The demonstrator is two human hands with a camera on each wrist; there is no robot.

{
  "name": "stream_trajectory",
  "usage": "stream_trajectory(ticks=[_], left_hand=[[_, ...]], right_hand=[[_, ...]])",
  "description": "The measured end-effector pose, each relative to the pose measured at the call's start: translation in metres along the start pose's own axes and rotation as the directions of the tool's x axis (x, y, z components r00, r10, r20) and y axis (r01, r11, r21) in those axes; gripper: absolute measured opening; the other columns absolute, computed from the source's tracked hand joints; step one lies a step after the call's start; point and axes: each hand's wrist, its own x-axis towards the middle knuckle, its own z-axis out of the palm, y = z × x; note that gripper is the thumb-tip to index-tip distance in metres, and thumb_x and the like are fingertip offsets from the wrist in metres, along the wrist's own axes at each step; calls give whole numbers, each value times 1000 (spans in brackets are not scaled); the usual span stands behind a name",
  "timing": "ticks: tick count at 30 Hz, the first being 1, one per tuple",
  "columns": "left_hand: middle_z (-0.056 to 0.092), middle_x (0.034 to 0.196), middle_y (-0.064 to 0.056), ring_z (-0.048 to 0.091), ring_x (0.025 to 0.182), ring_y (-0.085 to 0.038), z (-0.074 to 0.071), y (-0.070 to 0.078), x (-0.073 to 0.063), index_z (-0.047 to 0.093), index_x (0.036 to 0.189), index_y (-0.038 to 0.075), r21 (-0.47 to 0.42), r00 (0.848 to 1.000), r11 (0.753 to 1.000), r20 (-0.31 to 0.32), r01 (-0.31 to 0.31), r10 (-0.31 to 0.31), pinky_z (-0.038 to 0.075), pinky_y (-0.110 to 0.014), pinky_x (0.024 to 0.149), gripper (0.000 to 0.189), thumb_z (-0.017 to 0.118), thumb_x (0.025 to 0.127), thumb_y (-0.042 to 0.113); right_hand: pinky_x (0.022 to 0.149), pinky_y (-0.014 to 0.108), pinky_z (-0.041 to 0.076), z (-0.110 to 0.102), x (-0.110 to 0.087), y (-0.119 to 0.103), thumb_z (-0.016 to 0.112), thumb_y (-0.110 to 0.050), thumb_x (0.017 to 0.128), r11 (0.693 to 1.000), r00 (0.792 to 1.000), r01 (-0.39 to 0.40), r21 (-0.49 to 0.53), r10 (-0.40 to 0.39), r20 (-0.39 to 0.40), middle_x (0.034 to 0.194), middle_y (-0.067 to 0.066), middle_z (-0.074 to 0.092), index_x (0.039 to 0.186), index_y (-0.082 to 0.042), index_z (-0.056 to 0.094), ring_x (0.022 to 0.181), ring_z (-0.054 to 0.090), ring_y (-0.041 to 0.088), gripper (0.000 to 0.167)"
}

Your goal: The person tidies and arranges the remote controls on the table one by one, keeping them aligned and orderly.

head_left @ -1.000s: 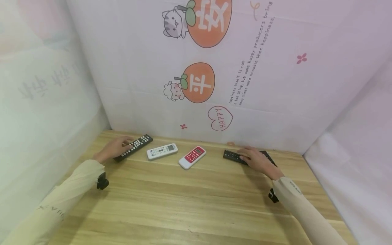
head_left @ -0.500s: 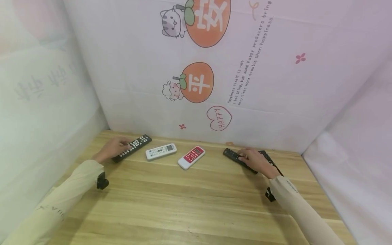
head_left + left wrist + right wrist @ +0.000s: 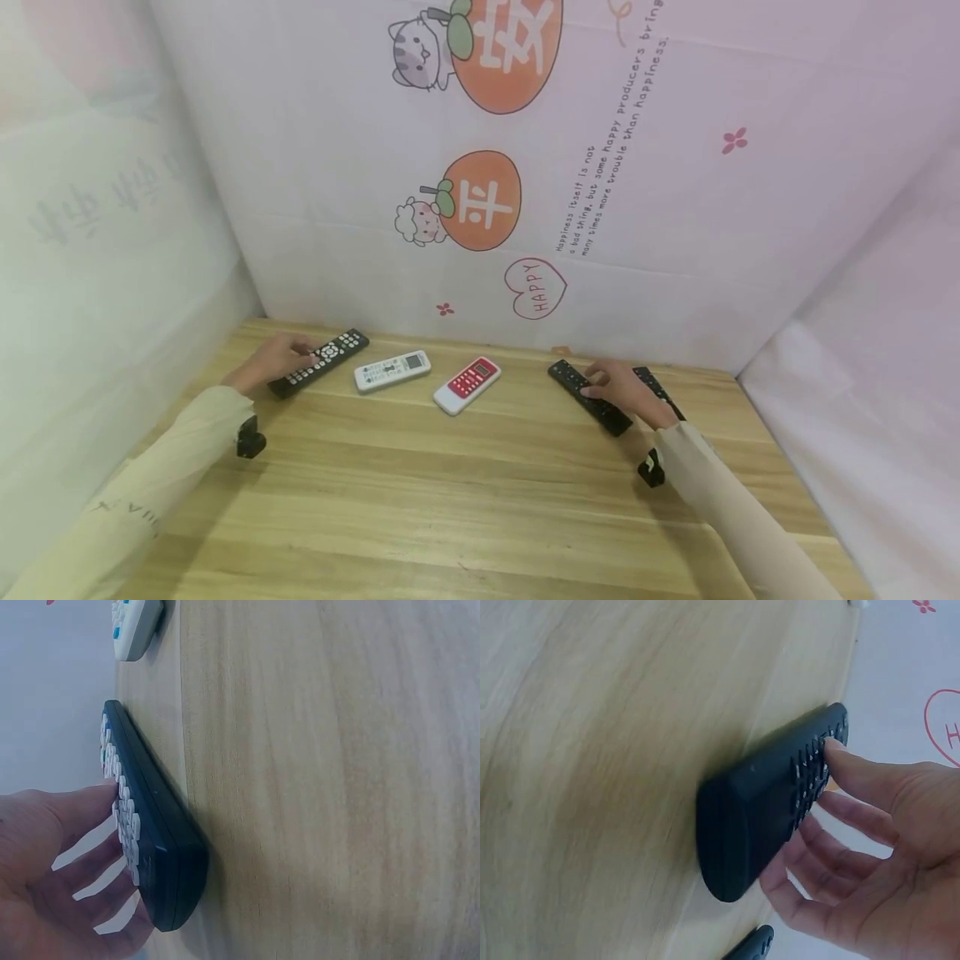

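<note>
At the back left of the wooden table, my left hand [image 3: 276, 360] holds a black remote control with white buttons [image 3: 341, 347]. The left wrist view shows the thumb on the buttons of this remote [image 3: 166, 832] and the fingers along its far edge. On the right, my right hand [image 3: 624, 390] grips a second black remote control [image 3: 611, 418], which slants toward the front. Its thumb presses on the dark buttons in the right wrist view, while the other fingers curl at the far side of the remote [image 3: 754, 802].
Between the hands lie a white remote control with a small screen [image 3: 393, 372] and a red-and-white one [image 3: 467, 386]. Another black remote [image 3: 658, 392] lies behind my right wrist, partly hidden. Printed white cloth [image 3: 360, 275] walls the table at the back and both sides.
The black remote under my right hand has turned, its near end swinging toward the front and away from the other black remote. My left hand stays at its remote. The head view has shifted slightly.
</note>
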Motion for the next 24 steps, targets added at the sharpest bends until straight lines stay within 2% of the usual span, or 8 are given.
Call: stream_trajectory(ticks=[4,7,11,19,21,24], left_hand=[[61,127,-42,60,117,-57,-3,6,-2,59,132,-15,1,1000,1000,17,3,-3,49,-68,101,41,64,102,13],[61,128,-42,60,117,-56,-5,10,-3,58,134,-15,-8,999,1000,31,12,-12,49,-67,101,42,64,102,12],[61,128,-42,60,117,-55,-5,12,-4,58,134,-15,-18,999,1000,34,24,-23,50,-66,102,42,64,102,11],[61,129,-42,60,118,-56,-3,8,0,59,135,-12,-18,999,999,22,29,-28,48,-68,103,42,65,100,11],[61,130,-41,60,118,-56,-3,8,0,59,136,-12,-18,999,999,26,33,-32,49,-67,103,43,65,100,12],[61,130,-41,60,118,-55,-4,10,-1,58,136,-12,-16,999,999,35,42,-41,49,-67,102,44,65,101,13]], right_hand=[[83,47,62,-2,-1,-1,72,-19,100,996,996,-83,26,82,44,127,36,64,136,12,56,105,69,40,50],[81,42,62,-2,-2,-2,71,-23,101,985,983,-163,50,158,90,130,36,62,141,13,51,99,70,33,58],[81,40,62,-2,-5,-5,71,-26,101,972,969,-224,70,214,124,129,33,62,142,14,48,97,69,28,61],[70,36,58,-2,-8,-13,72,-23,100,952,960,-269,144,253,123,97,13,62,138,11,52,81,61,22,55],[72,37,61,-2,-9,-14,72,-22,100,948,959,-273,166,254,129,101,16,64,136,11,53,84,64,23,52],[79,40,64,-1,-10,-14,70,-21,101,937,954,-286,202,259,151,115,25,66,136,10,53,96,70,29,50]])
